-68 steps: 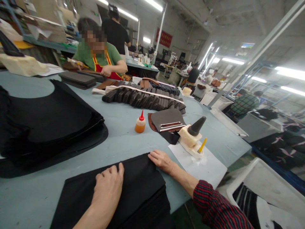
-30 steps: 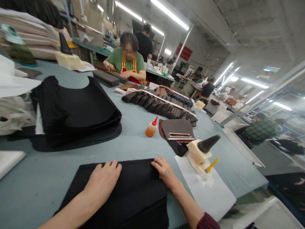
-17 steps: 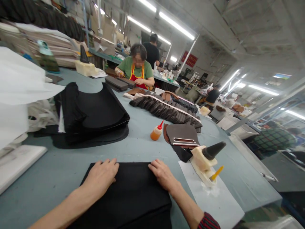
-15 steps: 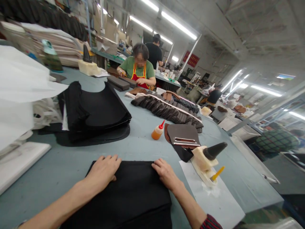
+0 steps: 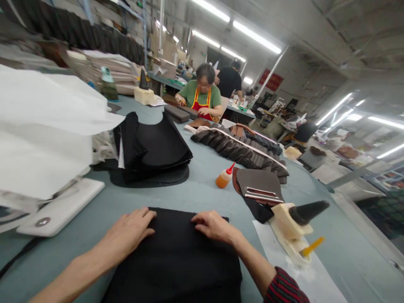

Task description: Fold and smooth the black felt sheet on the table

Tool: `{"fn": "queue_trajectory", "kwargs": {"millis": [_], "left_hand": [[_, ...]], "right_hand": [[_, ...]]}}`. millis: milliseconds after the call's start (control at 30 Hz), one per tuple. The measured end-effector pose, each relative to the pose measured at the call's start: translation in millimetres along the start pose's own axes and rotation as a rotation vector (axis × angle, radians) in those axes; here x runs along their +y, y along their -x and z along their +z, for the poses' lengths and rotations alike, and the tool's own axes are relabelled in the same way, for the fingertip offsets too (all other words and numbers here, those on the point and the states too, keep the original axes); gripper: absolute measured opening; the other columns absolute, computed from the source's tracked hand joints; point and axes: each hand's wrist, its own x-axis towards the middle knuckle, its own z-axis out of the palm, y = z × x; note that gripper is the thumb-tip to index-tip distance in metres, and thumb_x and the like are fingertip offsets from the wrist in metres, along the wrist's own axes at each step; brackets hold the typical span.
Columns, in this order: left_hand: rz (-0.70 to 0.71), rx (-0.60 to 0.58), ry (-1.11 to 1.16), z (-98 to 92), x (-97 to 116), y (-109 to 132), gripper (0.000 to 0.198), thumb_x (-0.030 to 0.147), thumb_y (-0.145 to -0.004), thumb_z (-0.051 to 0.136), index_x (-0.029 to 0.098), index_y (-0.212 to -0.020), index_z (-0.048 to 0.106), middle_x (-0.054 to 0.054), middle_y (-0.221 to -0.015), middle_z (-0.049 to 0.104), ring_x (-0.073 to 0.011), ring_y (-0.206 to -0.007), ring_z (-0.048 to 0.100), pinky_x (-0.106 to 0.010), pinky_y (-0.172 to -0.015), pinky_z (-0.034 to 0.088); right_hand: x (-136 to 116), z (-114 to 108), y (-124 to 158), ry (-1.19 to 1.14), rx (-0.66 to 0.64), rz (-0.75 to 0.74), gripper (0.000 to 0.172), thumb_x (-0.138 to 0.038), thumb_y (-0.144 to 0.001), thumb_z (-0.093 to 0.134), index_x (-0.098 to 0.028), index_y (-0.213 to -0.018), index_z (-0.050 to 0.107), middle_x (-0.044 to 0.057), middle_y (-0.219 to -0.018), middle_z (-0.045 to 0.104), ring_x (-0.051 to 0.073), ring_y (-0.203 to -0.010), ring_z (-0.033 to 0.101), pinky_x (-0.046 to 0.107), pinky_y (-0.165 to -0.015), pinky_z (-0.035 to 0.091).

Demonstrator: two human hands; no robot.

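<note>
A folded piece of black fabric [image 5: 183, 265] lies flat on the table in front of me, its near part running out of view at the bottom. My left hand [image 5: 135, 229] rests on its far left corner, fingers stretched out and thumb apart. On the far edge, right of the middle, my right hand [image 5: 211, 225] touches the cloth, its fingers extended and slightly bent, thumb apart from them. The far right corner of the fabric shows just past that hand.
A stack of black cut pieces [image 5: 158, 147] sits at the far left, beside white sheets [image 5: 47, 126] and a white board [image 5: 66, 206]. Beyond the fabric stand a glue bottle [image 5: 224, 176], brown-grey panels [image 5: 260, 185] and a cream holder [image 5: 292, 229]. A person [image 5: 203, 92] works across the table.
The view has swung left. My right hand has moved inward from the fabric's far right corner onto its far edge. My left hand stays by the left corner, its thumb further out.
</note>
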Motion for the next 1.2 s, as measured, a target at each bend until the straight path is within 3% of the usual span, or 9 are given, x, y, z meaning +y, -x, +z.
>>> {"fn": "queue_trajectory", "kwargs": {"millis": [167,333,467,533,700,833,933,1067,1200], "left_hand": [[-0.018,-0.028,-0.151,-3.4,5.5,-10.8,0.029,0.01,-0.086,0.035,0.019,-0.09,0.062,-0.008,-0.097,0.066,-0.0243,-0.093,0.06,-0.038,-0.079,0.039],[0.071,0.078,-0.32,-5.7,22.3,1.4,0.035,0.003,-0.086,0.034,0.017,-0.092,0.065,-0.011,-0.097,0.067,-0.0245,-0.092,0.059,-0.039,-0.08,0.039],[0.107,0.078,-0.34,-4.6,26.4,5.6,0.031,0.003,-0.085,0.037,0.017,-0.088,0.065,-0.01,-0.092,0.066,-0.0251,-0.088,0.058,-0.04,-0.077,0.039],[0.091,0.083,-0.321,-3.5,26.0,9.7,0.032,0.004,-0.086,0.035,0.017,-0.088,0.064,-0.01,-0.091,0.065,-0.0247,-0.087,0.058,-0.04,-0.076,0.038],[-0.091,0.067,0.024,-2.7,23.7,22.1,0.034,0.023,-0.096,0.021,0.018,-0.096,0.054,-0.007,-0.082,0.065,-0.0221,-0.077,0.061,-0.041,-0.077,0.039],[-0.241,0.054,0.625,1.0,20.7,10.8,0.024,0.041,-0.089,0.043,0.022,-0.103,0.041,-0.002,-0.088,0.065,-0.0206,-0.081,0.065,-0.038,-0.076,0.047],[-0.164,0.135,1.002,6.0,19.0,-5.1,0.048,0.037,-0.083,0.054,0.023,-0.122,0.03,-0.003,-0.1,0.066,-0.018,-0.09,0.066,-0.035,-0.081,0.051],[-0.131,0.217,0.987,11.3,16.0,-17.0,0.055,0.036,-0.081,0.056,0.024,-0.129,0.032,-0.002,-0.097,0.065,-0.0187,-0.091,0.065,-0.04,-0.087,0.051],[-0.156,0.293,0.952,16.3,7.8,-22.4,0.045,0.039,-0.083,0.052,0.021,-0.123,0.041,-0.001,-0.086,0.062,-0.0185,-0.084,0.064,-0.037,-0.08,0.052]], "right_hand": [[-37.9,50.0,-50.1,0.171,0.095,-0.201,0.028,-0.024,-0.085,0.063,-0.019,-0.112,0.062,0.007,-0.1,0.063,0.02,-0.092,0.06,0.03,-0.081,0.052],[-31.3,72.1,-50.4,0.202,0.348,-0.187,0.039,-0.03,-0.087,0.062,-0.014,-0.122,0.053,0.012,-0.104,0.056,0.024,-0.096,0.052,0.039,-0.082,0.052],[-23.1,77.0,-46.1,0.21,0.483,-0.219,0.015,-0.021,-0.089,0.057,-0.017,-0.102,0.062,0.011,-0.1,0.054,0.022,-0.091,0.05,0.038,-0.079,0.05],[-22.0,77.4,-46.5,0.196,0.538,-0.25,0.011,-0.015,-0.09,0.052,-0.018,-0.092,0.063,0.009,-0.096,0.054,0.02,-0.088,0.05,0.036,-0.077,0.048],[-22.1,75.9,-46.6,0.074,0.599,-0.309,0.011,-0.013,-0.091,0.05,-0.019,-0.09,0.06,0.008,-0.098,0.056,0.019,-0.091,0.052,0.036,-0.08,0.047],[-21.6,75.4,-45.6,-0.016,0.575,-0.314,0.001,-0.02,-0.091,0.055,-0.019,-0.091,0.054,0.007,-0.097,0.059,0.018,-0.088,0.054,0.035,-0.079,0.047],[-21.6,75.1,-45.8,0.025,0.557,-0.225,0.025,-0.035,-0.085,0.066,-0.019,-0.098,0.053,0.006,-0.091,0.06,0.02,-0.083,0.054,0.036,-0.075,0.048],[-22.6,76.2,-48.8,0.16,0.593,-0.128,0.045,-0.045,-0.078,0.071,-0.016,-0.107,0.054,0.007,-0.089,0.062,0.022,-0.08,0.056,0.038,-0.074,0.047],[-19.4,75.8,-50.1,0.184,0.632,-0.143,0.044,-0.049,-0.083,0.066,-0.016,-0.111,0.055,0.01,-0.093,0.065,0.023,-0.082,0.059,0.038,-0.076,0.045]]}}
